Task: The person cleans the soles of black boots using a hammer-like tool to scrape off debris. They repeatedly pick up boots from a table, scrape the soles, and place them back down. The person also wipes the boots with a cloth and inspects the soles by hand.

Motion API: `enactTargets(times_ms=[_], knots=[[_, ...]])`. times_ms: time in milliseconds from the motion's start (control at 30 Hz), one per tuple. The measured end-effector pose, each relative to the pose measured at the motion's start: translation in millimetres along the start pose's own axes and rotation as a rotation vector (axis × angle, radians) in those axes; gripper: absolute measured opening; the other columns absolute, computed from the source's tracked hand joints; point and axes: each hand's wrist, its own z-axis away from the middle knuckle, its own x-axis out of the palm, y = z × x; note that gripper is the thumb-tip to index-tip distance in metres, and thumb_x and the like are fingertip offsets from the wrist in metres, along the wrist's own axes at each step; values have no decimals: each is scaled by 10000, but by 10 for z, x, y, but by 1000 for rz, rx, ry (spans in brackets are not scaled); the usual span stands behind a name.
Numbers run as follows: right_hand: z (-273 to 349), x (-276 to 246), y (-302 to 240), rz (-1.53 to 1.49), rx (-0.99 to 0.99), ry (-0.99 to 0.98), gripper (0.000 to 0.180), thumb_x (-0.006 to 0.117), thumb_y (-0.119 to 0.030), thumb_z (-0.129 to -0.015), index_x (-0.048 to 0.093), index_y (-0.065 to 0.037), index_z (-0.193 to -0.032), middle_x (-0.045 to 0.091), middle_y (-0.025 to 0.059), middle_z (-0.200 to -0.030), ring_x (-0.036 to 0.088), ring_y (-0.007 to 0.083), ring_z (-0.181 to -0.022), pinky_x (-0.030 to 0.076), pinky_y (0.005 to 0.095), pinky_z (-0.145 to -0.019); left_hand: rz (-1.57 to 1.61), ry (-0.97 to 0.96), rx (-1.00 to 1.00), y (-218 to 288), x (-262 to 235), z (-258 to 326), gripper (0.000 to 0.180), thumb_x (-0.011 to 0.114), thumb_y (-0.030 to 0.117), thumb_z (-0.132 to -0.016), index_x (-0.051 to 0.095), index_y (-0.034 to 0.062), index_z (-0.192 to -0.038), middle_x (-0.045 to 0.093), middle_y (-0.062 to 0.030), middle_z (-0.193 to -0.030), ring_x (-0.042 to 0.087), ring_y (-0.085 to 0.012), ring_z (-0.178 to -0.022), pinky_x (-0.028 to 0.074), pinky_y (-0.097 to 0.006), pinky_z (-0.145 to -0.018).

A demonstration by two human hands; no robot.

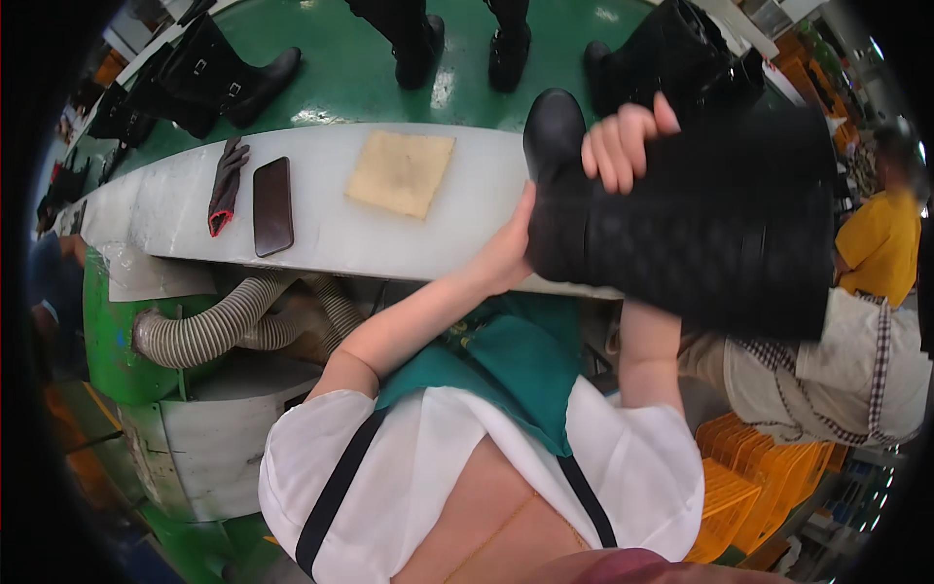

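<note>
We held the black boot [710, 224] sideways at two o'clock over the counter [319, 180], left grip [510, 241] clasping the heel, right grip [625, 146] wrapped across the ankle, likely for balance.

A black boot [700, 214], its shaft softly blurred, blocks the view of the wrist of the right hand [623, 148], while the fingers of the left hand [509, 248] disappear behind it. Ribbed hoses [219, 329] vanish beneath the table [319, 185], and a white sleeve [647, 448] partly obscures orange crates [778, 467]. At right, a person in yellow [879, 243] appears blurred. The top edge crops two dark boots [416, 56].
</note>
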Motion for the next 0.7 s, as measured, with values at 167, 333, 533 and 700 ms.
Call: enactTargets(times_ms=[167, 333, 533, 700], knots=[[-150, -207, 42, 45, 213, 1115, 269, 397, -277, -956, 435, -80, -777, 418, 6, -628, 452, 150, -580, 445, 310, -626, 606, -270, -293, 178, 15, -70, 656, 324, 586, -941, 413, 70, -1336, 491, -154, -1260, 509, -311, -1147, 447, -508, -988], [-138, -355, 201, -36, 229, 1315, 252, 407, -266, -959, 498, -39, -897, 522, 48, -704, 546, 185, -610, 535, 319, -626, 747, -206, -297, 278, 74, -131, 622, 332, 559, -948, 436, 60, -1305, 501, -140, -1237, 504, -313, -1150, 457, -474, -998], [208, -578, 204, 31, 178, 1170, 385, 400, -346, -966, 512, 2, -1088, 606, 143, -888, 621, 242, -782, 538, 370, -791, 710, -196, -310, 219, 125, -118, 629, 313, 568, -948, 422, 71, -1318, 502, -129, -1234, 501, -309, -1156, 464, -475, -986], [298, 359, 79, 8, -279, 1092, 728, 346, -556, -943, 331, 36, -1367, 471, 210, -1324, 491, 319, -1196, 388, 444, -1029, 102, -13, 57, 146, 169, -68, 668, 331, 573, -945, 273, 94, -1407, 446, -123, -1306, 498, -307, -1160, 458, -465, -984]])
